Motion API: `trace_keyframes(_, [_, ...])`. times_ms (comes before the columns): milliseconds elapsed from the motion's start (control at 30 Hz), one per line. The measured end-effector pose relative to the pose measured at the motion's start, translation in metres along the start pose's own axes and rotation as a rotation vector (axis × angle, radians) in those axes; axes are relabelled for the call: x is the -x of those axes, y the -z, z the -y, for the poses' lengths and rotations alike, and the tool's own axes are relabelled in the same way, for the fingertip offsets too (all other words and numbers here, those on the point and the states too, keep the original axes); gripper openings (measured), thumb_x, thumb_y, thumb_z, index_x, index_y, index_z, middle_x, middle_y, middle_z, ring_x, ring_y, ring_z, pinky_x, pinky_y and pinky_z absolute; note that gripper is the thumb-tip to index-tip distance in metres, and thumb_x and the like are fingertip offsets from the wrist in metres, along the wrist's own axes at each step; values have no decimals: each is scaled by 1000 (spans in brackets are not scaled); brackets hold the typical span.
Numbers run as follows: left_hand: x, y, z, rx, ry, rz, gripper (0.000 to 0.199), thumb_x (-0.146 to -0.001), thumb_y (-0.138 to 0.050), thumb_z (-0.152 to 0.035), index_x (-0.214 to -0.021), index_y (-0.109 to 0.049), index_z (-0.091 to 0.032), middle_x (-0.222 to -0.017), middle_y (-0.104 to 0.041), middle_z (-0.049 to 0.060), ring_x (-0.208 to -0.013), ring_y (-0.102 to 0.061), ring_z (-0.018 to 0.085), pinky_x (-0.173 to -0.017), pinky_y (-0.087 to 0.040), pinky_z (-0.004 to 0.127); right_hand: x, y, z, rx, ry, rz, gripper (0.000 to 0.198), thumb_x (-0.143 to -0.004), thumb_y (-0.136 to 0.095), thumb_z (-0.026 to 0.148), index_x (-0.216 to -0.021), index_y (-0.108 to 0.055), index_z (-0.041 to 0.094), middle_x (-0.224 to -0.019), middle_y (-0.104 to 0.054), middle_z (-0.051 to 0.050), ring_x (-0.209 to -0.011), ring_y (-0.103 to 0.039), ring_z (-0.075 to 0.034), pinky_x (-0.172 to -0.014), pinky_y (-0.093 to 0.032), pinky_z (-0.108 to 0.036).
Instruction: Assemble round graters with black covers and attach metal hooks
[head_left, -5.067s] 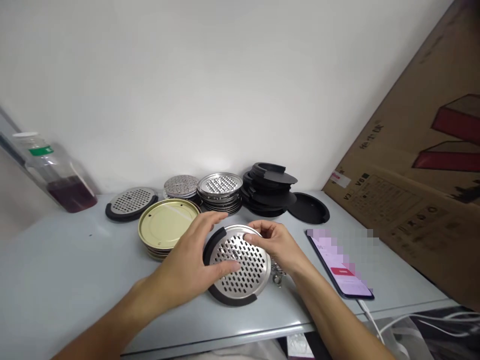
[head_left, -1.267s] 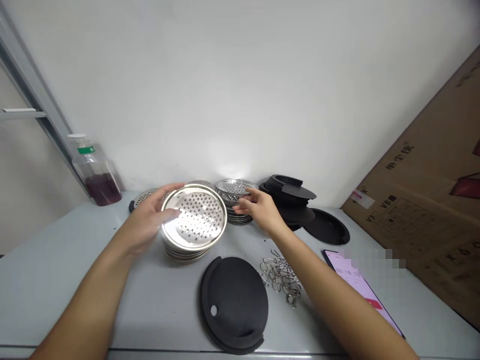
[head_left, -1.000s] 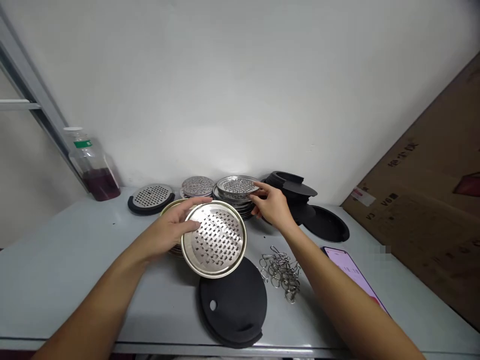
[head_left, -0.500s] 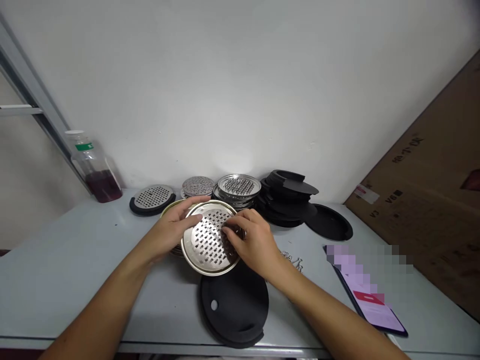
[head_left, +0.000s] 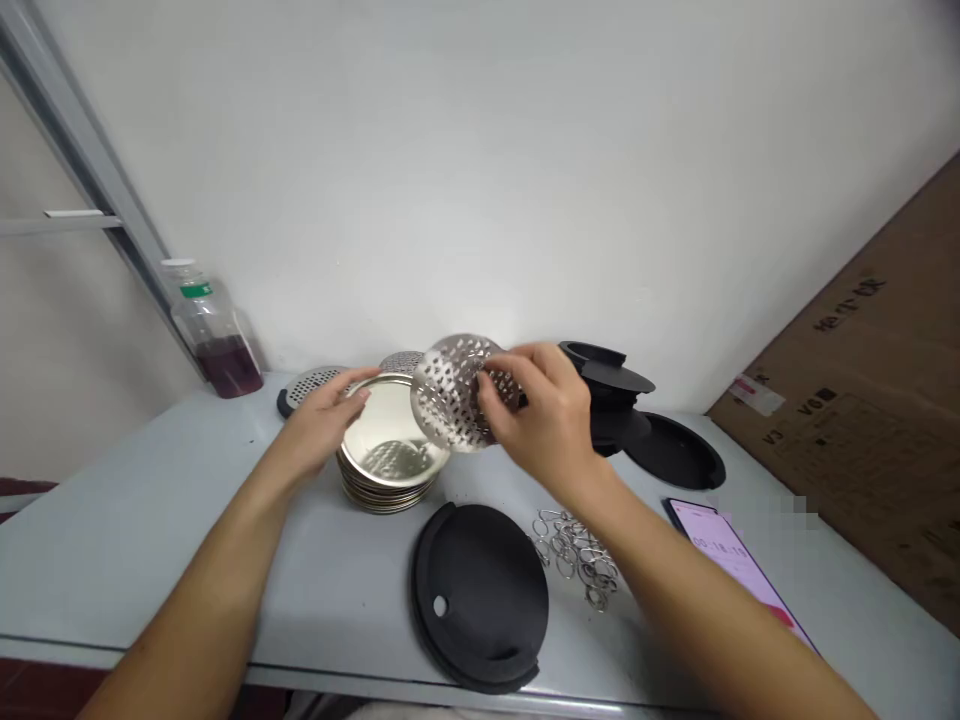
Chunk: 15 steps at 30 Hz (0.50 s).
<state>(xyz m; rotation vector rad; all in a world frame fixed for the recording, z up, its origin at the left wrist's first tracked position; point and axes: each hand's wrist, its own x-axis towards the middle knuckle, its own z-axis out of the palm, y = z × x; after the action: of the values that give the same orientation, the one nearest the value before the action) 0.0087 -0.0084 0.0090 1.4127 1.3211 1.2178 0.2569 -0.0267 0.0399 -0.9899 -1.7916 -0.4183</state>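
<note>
My right hand (head_left: 544, 410) pinches a round perforated metal grater disc (head_left: 448, 395), tilted up in the air and a little blurred. Lower and to its left, my left hand (head_left: 322, 425) grips the rim of a shiny shallow round metal dish (head_left: 390, 415). This dish is tilted over a stack of similar metal dishes (head_left: 384, 500); whether it touches the stack I cannot tell. In front of my hands lies a round black lid (head_left: 487, 570) with a small hole near its left edge.
Metal rings (head_left: 574, 550) lie loose under my right forearm. Black lids (head_left: 607, 375) are piled behind, with another black lid (head_left: 675, 450) beside them. A phone (head_left: 731, 560), a cardboard box (head_left: 847, 430), a bottle of dark red liquid (head_left: 225, 340) and a perforated disc (head_left: 311, 382) surround the work.
The grater disc has come out of the metal dish and moved up and right in my right hand. My left hand has shifted slightly left and back with the dish.
</note>
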Motion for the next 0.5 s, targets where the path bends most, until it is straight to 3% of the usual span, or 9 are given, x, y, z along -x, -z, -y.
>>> trace_keyframes(67, [-9, 14, 7, -91, 1, -127, 58, -77, -68, -47, -129, -62, -20, -84, -72, 4, -73, -64, 20, -62, -46, 26, -29, -5, -3, -3, -29, 50, 17, -90, -54, 23, -88, -70, 18, -89, -64, -10, -83, -59, -22, -74, -49, -38])
trace_keyframes(133, [-14, 21, 12, -189, -4, -140, 50, -79, -64, -44, -124, -66, -22, -90, -74, 4, -80, -65, 22, -66, -48, 27, -54, -16, -7, -8, -82, 142, 17, -88, -55, 21, -90, -71, 16, -94, -65, -10, -85, -60, -22, -75, -49, -36])
trace_keyframes(233, [-16, 23, 15, -491, -73, -88, 38, -82, -56, -39, -112, -73, -23, -99, -76, 4, -87, -67, 26, -74, -49, 30, -77, -46, -12, 20, -139, 308, 19, -86, -55, 20, -88, -73, 16, -95, -68, -10, -88, -62, -22, -83, -48, -36])
trace_keyframes(333, [-17, 23, 16, -788, -130, -59, 34, -81, -51, -30, -101, -77, -23, -89, -76, 5, -85, -67, 28, -75, -47, 32, -83, -81, -14, 74, -194, 566, 24, -87, -51, 21, -94, -73, 16, -101, -71, -12, -96, -64, -25, -85, -49, -37])
trace_keyframes(500, [-19, 28, 21, -852, -124, 68, 32, -80, -48, -25, -89, -79, -25, -77, -76, 3, -78, -68, 27, -70, -46, 30, -79, -126, -12, 85, -247, 721, 25, -84, -58, 19, -103, -70, 9, -107, -71, -21, -96, -67, -29, -80, -52, -38])
